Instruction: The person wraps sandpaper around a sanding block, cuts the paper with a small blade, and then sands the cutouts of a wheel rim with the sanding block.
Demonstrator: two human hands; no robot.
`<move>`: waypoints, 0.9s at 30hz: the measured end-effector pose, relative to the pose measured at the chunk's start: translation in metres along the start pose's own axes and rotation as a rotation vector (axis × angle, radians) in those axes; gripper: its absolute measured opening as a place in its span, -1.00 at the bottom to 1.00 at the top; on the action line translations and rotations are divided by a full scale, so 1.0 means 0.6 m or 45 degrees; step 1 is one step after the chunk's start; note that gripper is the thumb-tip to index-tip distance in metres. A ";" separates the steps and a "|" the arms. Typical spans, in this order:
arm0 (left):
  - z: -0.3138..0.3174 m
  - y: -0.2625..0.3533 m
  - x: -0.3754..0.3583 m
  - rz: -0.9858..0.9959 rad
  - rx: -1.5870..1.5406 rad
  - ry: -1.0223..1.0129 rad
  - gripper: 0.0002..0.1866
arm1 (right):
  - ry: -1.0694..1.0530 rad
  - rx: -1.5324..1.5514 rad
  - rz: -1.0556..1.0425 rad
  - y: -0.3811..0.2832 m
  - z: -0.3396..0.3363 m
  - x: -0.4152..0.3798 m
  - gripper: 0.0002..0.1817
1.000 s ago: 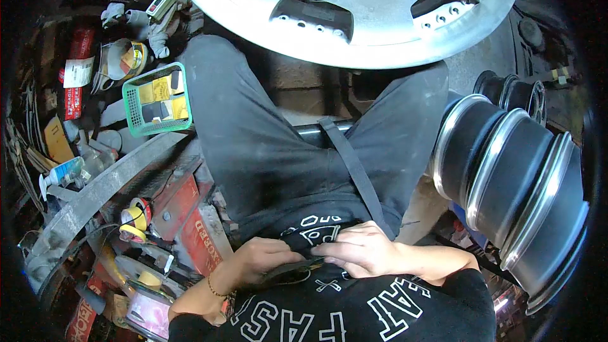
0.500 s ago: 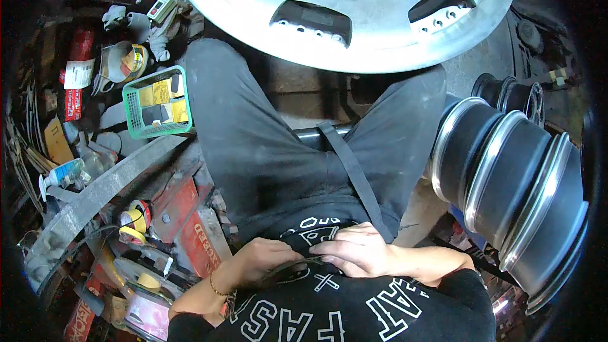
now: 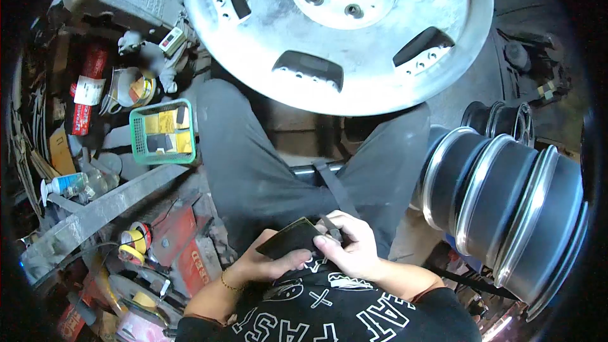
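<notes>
A dark, flat piece of sandpaper (image 3: 286, 239) with a thin yellowish edge is held over my lap. My left hand (image 3: 278, 265) grips its lower left side, thumb along the bottom edge. My right hand (image 3: 351, 245) pinches its right end, the thumb pointing in towards it. A small dark grey piece (image 3: 334, 232) shows between the right thumb and fingers; what it is I cannot tell. Beyond my knees lies a large silver wheel rim (image 3: 373, 88) with round bolt holes and oval windows.
On the left, a green basket (image 3: 135, 136) holds yellow and dark sandpaper pieces. A metal bar (image 3: 107, 212) crosses below it, near a red box (image 3: 174, 240). Further left are a spray bottle (image 3: 66, 185) and a red cylinder (image 3: 83, 104). Several wheel rims (image 3: 494, 196) lie on the right.
The sandpaper has come up from against my shirt and tilted so that its dark face shows. Both hands have shifted with it. The view has tipped up, showing more of the rim.
</notes>
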State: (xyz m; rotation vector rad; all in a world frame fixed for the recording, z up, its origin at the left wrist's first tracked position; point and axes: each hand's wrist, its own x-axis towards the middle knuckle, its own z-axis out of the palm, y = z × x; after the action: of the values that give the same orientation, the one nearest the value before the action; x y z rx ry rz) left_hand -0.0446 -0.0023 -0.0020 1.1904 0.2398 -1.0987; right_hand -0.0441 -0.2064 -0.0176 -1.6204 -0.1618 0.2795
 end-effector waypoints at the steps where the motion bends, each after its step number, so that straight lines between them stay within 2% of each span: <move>1: -0.007 -0.001 0.003 -0.002 0.119 -0.020 -0.79 | 0.001 -0.011 -0.018 -0.013 -0.004 0.003 -0.63; 2: -0.005 -0.004 0.010 0.017 0.130 -0.018 -0.79 | 0.060 0.190 0.264 -0.034 -0.008 0.004 -0.67; 3: 0.000 -0.007 0.015 0.227 0.058 0.079 -0.75 | 0.118 0.397 0.551 -0.049 -0.009 0.010 -0.71; 4: 0.004 -0.008 0.019 0.436 -0.015 0.175 -0.69 | 0.117 0.397 0.537 -0.045 -0.011 0.010 -0.71; 5: 0.004 -0.004 0.022 0.424 -0.143 0.093 -0.54 | 0.101 0.338 0.613 -0.037 -0.017 0.008 -0.73; 6: 0.007 -0.011 0.029 0.430 -0.137 0.094 -0.54 | 0.085 0.278 0.692 -0.033 -0.019 0.008 -0.74; 8: 0.011 -0.031 0.046 0.481 -0.288 0.191 -0.43 | 0.106 0.339 0.679 -0.037 -0.021 0.015 -0.75; 9: 0.008 -0.012 0.047 0.506 -0.269 0.072 -0.32 | 0.207 0.329 0.655 -0.033 -0.025 0.014 -0.74; 10: 0.008 -0.012 0.049 0.517 -0.265 0.074 -0.32 | 0.307 0.320 0.629 -0.030 -0.028 0.016 -0.73; 11: 0.009 -0.015 0.052 0.568 -0.226 0.148 -0.31 | 0.417 0.226 0.405 -0.028 -0.031 0.027 -0.75; 12: 0.011 -0.013 0.055 0.618 -0.187 0.223 -0.29 | 0.568 0.203 0.313 -0.021 -0.033 0.028 -0.81; 13: 0.019 -0.002 0.061 0.699 -0.369 0.124 -0.29 | 0.609 -0.086 0.089 -0.020 -0.039 0.031 -0.82; 14: 0.024 0.000 0.069 0.710 -0.362 0.126 -0.29 | 0.645 -0.373 -0.138 -0.019 -0.044 0.036 -0.82; 15: 0.027 -0.002 0.077 0.794 -0.285 0.169 -0.28 | 0.538 -0.519 -0.387 -0.023 -0.044 0.043 -0.78; 16: 0.028 -0.007 0.085 0.876 -0.208 0.209 -0.27 | 0.296 -0.547 -0.480 -0.028 -0.045 0.049 -0.73; 17: 0.023 -0.020 0.097 0.955 -0.057 0.203 -0.24 | 0.217 -0.475 -0.479 -0.022 -0.032 0.045 -0.72; 18: 0.038 -0.009 0.104 1.006 -0.350 0.080 -0.13 | 0.139 -0.407 -0.479 -0.016 -0.015 0.040 -0.71; 20: 0.035 -0.017 0.119 1.027 -0.401 -0.017 0.14 | 0.088 -0.343 -0.363 -0.021 0.001 0.037 -0.70; 22: 0.039 -0.017 0.119 1.038 -0.495 0.005 0.14 | 0.088 -0.317 -0.335 -0.027 0.002 0.041 -0.72; 24: 0.035 -0.015 0.109 0.835 -0.483 0.029 0.08 | 0.046 -0.227 -0.270 -0.027 -0.006 0.044 -0.75; 26: 0.039 -0.012 0.109 0.814 -0.678 0.140 -0.01 | 0.137 -0.004 -0.080 -0.012 -0.012 0.032 -0.73; 27: 0.031 -0.011 0.110 0.865 -0.570 0.152 -0.06 | 0.154 0.049 0.036 -0.013 -0.017 0.030 -0.70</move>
State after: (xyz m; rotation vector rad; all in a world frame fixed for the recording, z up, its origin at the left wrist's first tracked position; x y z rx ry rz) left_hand -0.0242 -0.0543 -0.0423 0.8322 0.1433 -0.3509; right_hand -0.0236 -0.2109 -0.0111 -1.5978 -0.0412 0.2049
